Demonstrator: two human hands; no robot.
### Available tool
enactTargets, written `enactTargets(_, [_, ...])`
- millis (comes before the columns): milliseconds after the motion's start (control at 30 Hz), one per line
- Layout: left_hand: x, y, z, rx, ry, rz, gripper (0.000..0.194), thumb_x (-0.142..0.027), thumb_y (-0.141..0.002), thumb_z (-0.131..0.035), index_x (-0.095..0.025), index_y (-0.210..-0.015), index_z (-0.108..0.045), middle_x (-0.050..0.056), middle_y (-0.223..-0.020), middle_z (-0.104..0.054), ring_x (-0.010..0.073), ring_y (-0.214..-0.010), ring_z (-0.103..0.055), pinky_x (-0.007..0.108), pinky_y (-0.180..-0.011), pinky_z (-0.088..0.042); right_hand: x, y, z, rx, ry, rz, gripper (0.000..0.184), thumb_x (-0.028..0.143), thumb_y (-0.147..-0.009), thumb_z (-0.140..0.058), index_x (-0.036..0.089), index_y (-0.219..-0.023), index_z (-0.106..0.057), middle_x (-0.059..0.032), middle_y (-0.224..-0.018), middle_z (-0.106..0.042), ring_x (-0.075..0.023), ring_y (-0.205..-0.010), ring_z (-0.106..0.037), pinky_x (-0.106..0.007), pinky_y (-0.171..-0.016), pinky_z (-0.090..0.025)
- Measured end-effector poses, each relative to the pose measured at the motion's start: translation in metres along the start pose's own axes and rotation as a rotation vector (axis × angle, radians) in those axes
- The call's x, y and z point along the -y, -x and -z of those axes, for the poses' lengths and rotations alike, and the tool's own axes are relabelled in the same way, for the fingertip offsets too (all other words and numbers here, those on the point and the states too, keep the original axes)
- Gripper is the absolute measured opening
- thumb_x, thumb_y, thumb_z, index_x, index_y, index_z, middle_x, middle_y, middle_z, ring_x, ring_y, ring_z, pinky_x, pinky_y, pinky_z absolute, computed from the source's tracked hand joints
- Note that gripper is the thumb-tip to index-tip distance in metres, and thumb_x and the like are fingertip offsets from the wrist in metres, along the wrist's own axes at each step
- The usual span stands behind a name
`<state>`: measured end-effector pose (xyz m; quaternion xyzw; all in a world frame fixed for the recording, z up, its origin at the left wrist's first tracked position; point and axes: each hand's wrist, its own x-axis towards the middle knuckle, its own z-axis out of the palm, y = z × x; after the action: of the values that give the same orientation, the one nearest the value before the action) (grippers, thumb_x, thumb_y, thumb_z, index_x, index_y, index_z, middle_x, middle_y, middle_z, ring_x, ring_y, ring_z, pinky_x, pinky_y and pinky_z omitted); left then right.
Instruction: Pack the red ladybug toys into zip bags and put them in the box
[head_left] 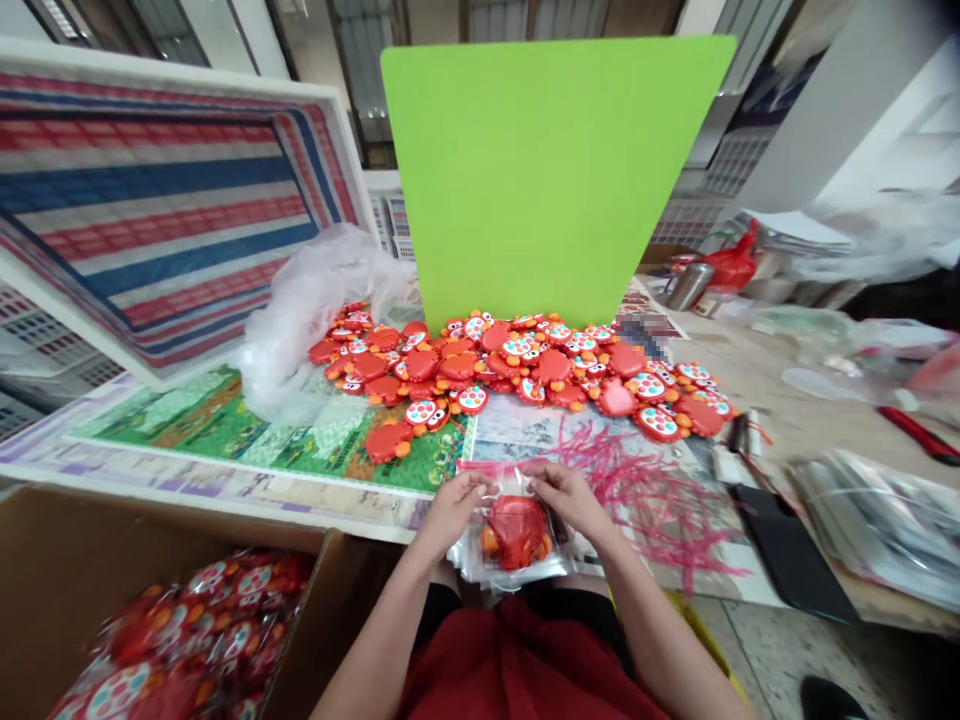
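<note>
A clear zip bag (504, 482) with a pink top strip hangs between my two hands at the table's near edge. Inside it lies a red and orange crab-like toy (516, 530). My left hand (461, 500) pinches the bag's upper left corner. The upper right part is gripped by the fingers of my right hand (568, 494). More clear bags seem to lie beneath this one. Beyond my hands spreads a heap of the same red toys (457, 365), some showing white dotted faces and round eyes. Pink torn strips (660, 500) are scattered to the right.
A green board (547, 180) stands upright behind the heap. At lower left, a cardboard box (328, 570) holds several bagged toys (225, 620). A striped-lined white crate (165, 200) leans at left. On the right lie a black phone-like slab (795, 555) and stacked clear bags (877, 520).
</note>
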<state>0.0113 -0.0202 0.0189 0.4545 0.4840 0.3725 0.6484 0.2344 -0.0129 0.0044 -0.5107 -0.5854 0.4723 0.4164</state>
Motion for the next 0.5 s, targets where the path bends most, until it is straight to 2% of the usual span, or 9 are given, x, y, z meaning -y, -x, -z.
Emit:
enactTargets(167, [-0.001, 0.004, 0.011, -0.005, 0.099, 0.05, 0.056, -0.051, -0.069, -0.073, -0.017, -0.113, -0.062, 0.012, -0.11, -0.069, 0.0218, -0.087, -0.069, 0.035, -0.075, -0.054, 0.001, 0.003, 0.008, -0.046, -0.162, -0.045, 0.028, 0.041, -0.073, -0.069, 0.019, -0.089, -0.074, -0.0036, -0.078, -0.073, -0.0171, -0.069, -0.064, -0.031, -0.065, -0.05])
enactTargets(233, [-0.003, 0.005, 0.012, 0.016, 0.139, 0.046, 0.05, -0.048, -0.069, -0.074, -0.016, -0.107, -0.065, 0.012, -0.106, -0.071, 0.0222, -0.088, -0.069, 0.036, -0.078, -0.054, 0.002, 0.005, 0.015, -0.073, -0.163, -0.041, 0.024, 0.04, -0.071, -0.069, 0.02, -0.084, -0.076, -0.0041, -0.079, -0.074, -0.0178, -0.07, -0.064, -0.032, -0.068, -0.051])
enactTargets(367, [-0.01, 0.007, 0.011, 0.03, 0.215, 0.026, 0.032, -0.043, -0.068, -0.073, -0.014, -0.079, -0.066, 0.008, -0.084, -0.071, 0.022, -0.078, -0.069, 0.037, -0.073, -0.056, 0.004, 0.011, 0.021, -0.072, -0.125, -0.013, 0.019, 0.036, -0.071, -0.066, 0.022, -0.078, -0.078, -0.0039, -0.078, -0.075, -0.0183, -0.072, -0.065, -0.034, -0.072, -0.052])
enactTargets(500, [-0.019, 0.012, 0.01, 0.053, 0.191, -0.007, 0.039, -0.051, -0.069, -0.071, -0.014, -0.078, -0.065, 0.009, -0.089, -0.07, 0.0244, -0.084, -0.068, 0.039, -0.074, -0.057, 0.009, 0.014, 0.018, -0.037, -0.135, 0.012, 0.023, 0.039, -0.076, -0.065, 0.022, -0.086, -0.077, -0.005, -0.089, -0.075, -0.0197, -0.079, -0.067, -0.035, -0.076, -0.053])
